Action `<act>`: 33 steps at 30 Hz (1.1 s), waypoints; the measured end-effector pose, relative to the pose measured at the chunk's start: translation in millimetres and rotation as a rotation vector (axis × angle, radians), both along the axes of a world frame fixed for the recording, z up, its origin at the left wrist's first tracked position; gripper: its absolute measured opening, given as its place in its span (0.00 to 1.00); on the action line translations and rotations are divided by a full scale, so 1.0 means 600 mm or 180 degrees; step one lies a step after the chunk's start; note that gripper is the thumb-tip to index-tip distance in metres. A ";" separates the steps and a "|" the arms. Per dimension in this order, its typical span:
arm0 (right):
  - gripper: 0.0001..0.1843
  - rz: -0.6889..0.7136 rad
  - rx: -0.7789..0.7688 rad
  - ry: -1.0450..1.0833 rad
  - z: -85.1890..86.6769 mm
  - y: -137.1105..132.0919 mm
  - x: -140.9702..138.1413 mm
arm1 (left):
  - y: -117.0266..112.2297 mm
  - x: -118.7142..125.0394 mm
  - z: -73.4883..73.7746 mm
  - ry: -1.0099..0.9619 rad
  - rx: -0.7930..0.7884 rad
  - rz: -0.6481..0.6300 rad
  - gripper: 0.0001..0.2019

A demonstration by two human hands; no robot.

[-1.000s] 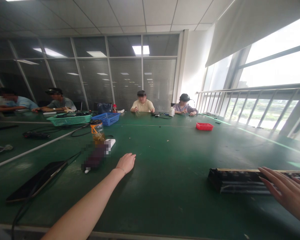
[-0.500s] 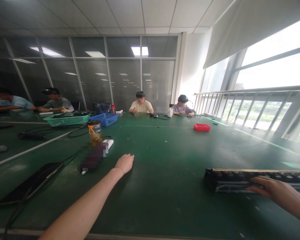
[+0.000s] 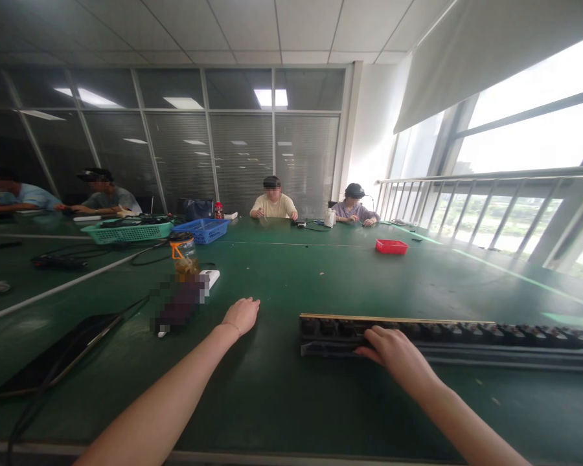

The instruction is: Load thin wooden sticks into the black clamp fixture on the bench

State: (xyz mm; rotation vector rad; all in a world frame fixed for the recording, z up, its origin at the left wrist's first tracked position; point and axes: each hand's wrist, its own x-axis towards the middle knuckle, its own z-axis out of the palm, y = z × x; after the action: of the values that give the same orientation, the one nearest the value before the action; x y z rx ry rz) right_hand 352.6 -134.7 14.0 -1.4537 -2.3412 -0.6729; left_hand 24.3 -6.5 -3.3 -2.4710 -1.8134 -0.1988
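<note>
Right hand: my right hand [image 3: 393, 349] is on the black rack [image 3: 451, 335], nearer its left end. Fingers are over the top and thumb's at the front, so yeah, they're pinching its front edge.
Left hand: my left hand [image 3: 243, 316] is just parked palm-down on the green counter [image 3: 291, 408], off to the left of the rack and not touching it. Can't tell if those fingers are spread or pressed together, the back of the hand hides most of them.
Black rack: lying lengthwise in front of me, from around mid-view out to the right edge. Row of dark slots along it, plus a thin pale strip [image 3: 398, 318] on the far edge.
My left side: flat black slab [image 3: 61, 353] with a cord over it, a maroon item [image 3: 179, 304] that's too pixelated to make out, and a jar [image 3: 184, 255] with an orange band right behind that.
Baskets: green basket [image 3: 126, 235] beside a blue basket [image 3: 208, 231], farther back on the left. Little red tray [image 3: 391, 246] sits way off on the right.
Far side: person in a yellow top [image 3: 274, 206], person in a greyish top [image 3: 354, 211] next along, near the window railing [image 3: 490, 175].
</note>
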 end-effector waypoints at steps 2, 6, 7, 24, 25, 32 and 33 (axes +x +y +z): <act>0.13 0.0067 0.0039 -0.0093 0.004 0.006 -0.041 | -0.001 0.000 0.001 0.0006 0.0035 -0.0016 0.18; 0.11 0.0121 0.0117 -0.0159 0.010 0.019 -0.103 | 0.003 -0.008 -0.002 0.0024 0.0075 -0.0023 0.17; 0.11 0.0162 0.0156 -0.0155 0.010 0.022 -0.112 | 0.005 -0.011 -0.003 0.0031 0.0094 -0.0021 0.17; 0.11 0.0536 0.0546 0.0364 -0.029 0.023 -0.126 | -0.033 0.001 0.163 -0.1540 -0.1056 -0.1152 0.17; 0.11 0.0532 0.0566 0.0350 -0.029 0.023 -0.126 | -0.037 0.008 0.176 -0.1336 -0.1185 -0.1284 0.16; 0.12 0.0575 0.0525 0.0425 -0.029 0.025 -0.126 | -0.044 0.044 0.198 -0.0616 -0.1508 -0.1533 0.10; 0.12 0.0578 0.0526 0.0427 -0.029 0.026 -0.126 | -0.043 0.045 0.194 -0.0609 -0.1500 -0.1508 0.10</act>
State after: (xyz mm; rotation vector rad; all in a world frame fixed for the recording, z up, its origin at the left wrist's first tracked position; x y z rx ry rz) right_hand 276.9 -119.3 -3.4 -1.1625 -2.2236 -0.6793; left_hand 51.2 -32.2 113.3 -3.2970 -1.4235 -0.0301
